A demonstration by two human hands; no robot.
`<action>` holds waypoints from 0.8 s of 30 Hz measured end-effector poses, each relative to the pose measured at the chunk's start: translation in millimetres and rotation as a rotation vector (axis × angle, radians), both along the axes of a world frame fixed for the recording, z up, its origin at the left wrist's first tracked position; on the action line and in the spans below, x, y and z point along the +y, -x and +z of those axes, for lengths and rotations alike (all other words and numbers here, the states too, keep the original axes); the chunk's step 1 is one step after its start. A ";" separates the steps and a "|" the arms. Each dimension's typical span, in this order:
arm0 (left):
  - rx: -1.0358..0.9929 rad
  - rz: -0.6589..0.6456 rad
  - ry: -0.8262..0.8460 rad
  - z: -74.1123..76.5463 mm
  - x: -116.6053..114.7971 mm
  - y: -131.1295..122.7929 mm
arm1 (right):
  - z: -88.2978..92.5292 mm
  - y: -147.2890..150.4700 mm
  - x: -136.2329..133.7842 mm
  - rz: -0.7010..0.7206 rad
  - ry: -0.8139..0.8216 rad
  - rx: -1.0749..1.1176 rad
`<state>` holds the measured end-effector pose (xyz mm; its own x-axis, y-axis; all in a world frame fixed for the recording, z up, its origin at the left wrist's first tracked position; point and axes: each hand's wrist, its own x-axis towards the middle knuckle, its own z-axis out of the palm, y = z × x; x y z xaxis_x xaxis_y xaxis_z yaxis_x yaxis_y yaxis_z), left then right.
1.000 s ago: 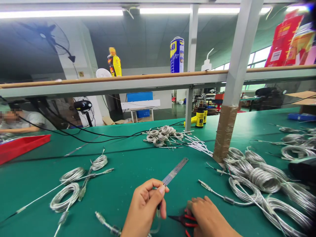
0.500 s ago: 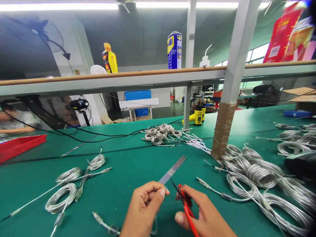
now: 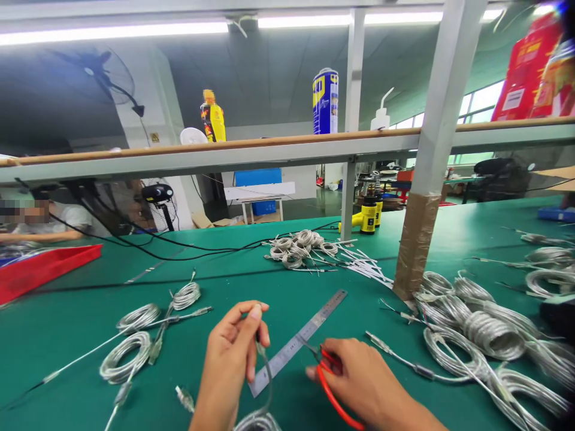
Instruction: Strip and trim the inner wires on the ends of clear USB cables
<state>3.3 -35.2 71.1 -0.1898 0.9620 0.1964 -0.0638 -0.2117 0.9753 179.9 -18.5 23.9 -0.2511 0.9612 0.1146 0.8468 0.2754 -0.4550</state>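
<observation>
In my left hand (image 3: 236,344) is a thin grey cable (image 3: 268,377), pinched near its end between thumb and fingers. It hangs down to a coil (image 3: 257,422) at the bottom edge; the fingers hide the cable's tip. My right hand (image 3: 366,371) is closed around red-handled scissors (image 3: 330,392), whose grey blades point up and left over the ruler. The steel ruler (image 3: 309,329) lies slantwise on the green table between my hands. A USB plug (image 3: 184,398) rests just left of my left wrist.
Coiled clear-jacketed cables lie at the left (image 3: 126,358) and in a large pile at the right (image 3: 489,335). Farther back are a smaller heap of coils (image 3: 299,246), white strips (image 3: 366,267) and a yellow heat gun (image 3: 367,218). A taped post (image 3: 417,245) rises right of centre; a red tray (image 3: 49,269) sits left.
My left hand has moved left and up with the cable, away from the scissors, uncovering the ruler's near end. The scissors stay in my right hand. The camera view has shifted slightly.
</observation>
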 end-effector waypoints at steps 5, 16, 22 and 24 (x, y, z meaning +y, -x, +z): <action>-0.015 0.208 -0.167 37.0 -3.4 36.0 | -10.7 -13.7 -1.9 -0.025 0.116 -0.362; 0.192 -0.191 -0.210 130.1 6.0 54.7 | 66.2 78.7 13.6 0.385 -0.253 0.473; 0.203 -0.096 -0.051 66.5 -38.2 15.6 | 40.2 118.6 10.6 0.590 -0.044 0.627; 0.062 -0.010 -0.073 53.5 -57.0 8.8 | 23.0 116.1 7.8 0.579 0.055 0.724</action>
